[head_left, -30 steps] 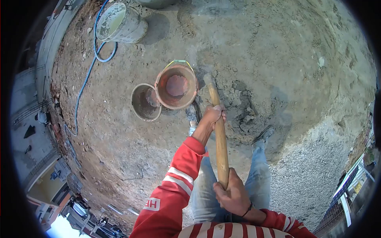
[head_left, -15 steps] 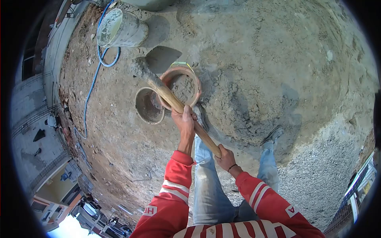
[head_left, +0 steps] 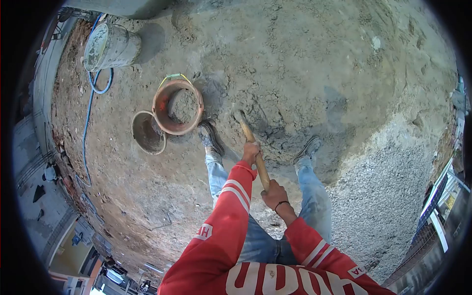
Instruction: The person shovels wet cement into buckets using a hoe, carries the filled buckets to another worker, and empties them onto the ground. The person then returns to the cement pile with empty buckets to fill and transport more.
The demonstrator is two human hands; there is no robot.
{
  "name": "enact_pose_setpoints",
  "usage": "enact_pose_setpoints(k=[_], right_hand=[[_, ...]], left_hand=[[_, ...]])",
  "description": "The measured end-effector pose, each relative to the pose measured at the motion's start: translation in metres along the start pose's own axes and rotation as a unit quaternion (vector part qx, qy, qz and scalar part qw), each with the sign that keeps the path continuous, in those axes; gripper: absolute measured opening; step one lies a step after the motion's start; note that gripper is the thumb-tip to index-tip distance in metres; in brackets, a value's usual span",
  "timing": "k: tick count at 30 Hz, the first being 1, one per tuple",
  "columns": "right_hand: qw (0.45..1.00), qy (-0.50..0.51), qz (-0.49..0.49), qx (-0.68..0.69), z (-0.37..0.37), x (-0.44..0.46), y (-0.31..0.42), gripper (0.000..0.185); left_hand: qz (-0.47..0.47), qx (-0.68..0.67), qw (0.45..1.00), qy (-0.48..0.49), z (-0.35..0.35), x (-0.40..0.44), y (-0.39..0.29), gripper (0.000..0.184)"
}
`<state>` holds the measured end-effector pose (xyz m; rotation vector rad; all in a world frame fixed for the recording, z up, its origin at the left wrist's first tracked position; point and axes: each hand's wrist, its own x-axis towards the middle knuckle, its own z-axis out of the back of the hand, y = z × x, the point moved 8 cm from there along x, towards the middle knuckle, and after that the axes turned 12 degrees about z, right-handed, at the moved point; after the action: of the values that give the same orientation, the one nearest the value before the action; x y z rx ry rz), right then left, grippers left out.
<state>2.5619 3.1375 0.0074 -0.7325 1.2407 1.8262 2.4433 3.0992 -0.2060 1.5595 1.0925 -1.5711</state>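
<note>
My left hand is closed around the middle of the wooden handle of a hoe. Nearer my body, my right hand grips the handle's end. The hoe's far end reaches down into wet grey mortar between my feet, and its blade is hidden there. Just left of my left foot stands a reddish bucket with a yellow-green handle, some grey mortar inside. A smaller brown bucket touches it, with only residue visible within.
At the upper left, a mortar-splashed white bucket holds pale liquid. A blue hose runs along the left side. Grey gravel is heaped to the right. My shoes flank the mortar.
The hoe has swung right, away from above the buckets and down into the mortar. Its blade showed before and is now out of sight. Both hands stayed on the handle; the view shifted.
</note>
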Motion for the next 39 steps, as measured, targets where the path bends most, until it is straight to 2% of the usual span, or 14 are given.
enact_pose_setpoints(k=[4, 6, 10, 11, 16, 18, 20, 22, 24, 25, 29, 32, 37, 39], right_hand=[[1.000, 0.028, -0.001, -0.002, 0.028, -0.003, 0.017, 0.040], [0.999, 0.035, 0.007, -0.001, 0.029, 0.000, 0.046, 0.041], [0.999, 0.038, 0.039, -0.004, 0.035, -0.015, 0.120, 0.043], [0.998, 0.034, 0.057, 0.002, 0.039, -0.020, 0.145, 0.043], [0.996, 0.049, 0.074, 0.029, 0.042, -0.076, 0.250, 0.041], [0.994, 0.070, 0.071, 0.050, 0.035, -0.101, 0.261, 0.042], [0.980, 0.039, 0.188, 0.043, 0.035, -0.125, 0.273, 0.035], [0.980, 0.068, 0.174, 0.063, -0.003, -0.132, 0.218, 0.035], [0.980, 0.080, 0.176, 0.053, -0.047, -0.096, 0.137, 0.035], [0.979, 0.070, 0.192, 0.026, -0.068, -0.068, 0.096, 0.034], [0.987, 0.041, 0.132, -0.078, -0.123, 0.065, 0.021, 0.033], [0.978, -0.042, 0.199, -0.052, -0.110, 0.097, 0.046, 0.032], [0.961, -0.029, 0.265, 0.078, -0.039, 0.083, 0.122, 0.030], [0.958, -0.034, 0.264, 0.108, -0.011, 0.076, 0.134, 0.031]], left_hand=[[0.077, -0.093, 0.991, 0.060, -0.015, 0.008, 0.023, 0.009], [0.071, -0.056, 0.994, 0.065, -0.005, -0.001, 0.003, 0.008], [0.140, -0.160, 0.965, 0.154, 0.017, -0.004, -0.007, 0.006], [0.155, -0.204, 0.944, 0.208, 0.020, -0.008, -0.019, 0.005], [0.168, -0.228, 0.935, 0.215, 0.071, -0.088, -0.129, 0.011], [0.106, -0.211, 0.948, 0.212, 0.095, -0.100, -0.164, 0.013], [0.041, -0.239, 0.950, 0.198, 0.124, -0.115, -0.175, 0.012], [-0.020, -0.260, 0.949, 0.178, 0.140, -0.141, -0.174, 0.012], [-0.185, -0.174, 0.967, 0.011, 0.164, -0.183, -0.184, 0.009], [-0.223, -0.178, 0.958, -0.012, 0.167, -0.183, -0.181, 0.007], [-0.242, -0.207, 0.942, -0.110, 0.190, -0.143, -0.172, 0.008], [-0.328, -0.182, 0.923, -0.087, 0.176, -0.190, -0.203, 0.008], [-0.392, -0.149, 0.908, -0.008, 0.118, -0.261, -0.279, 0.009], [-0.424, -0.076, 0.902, -0.040, 0.090, -0.252, -0.300, 0.009]])
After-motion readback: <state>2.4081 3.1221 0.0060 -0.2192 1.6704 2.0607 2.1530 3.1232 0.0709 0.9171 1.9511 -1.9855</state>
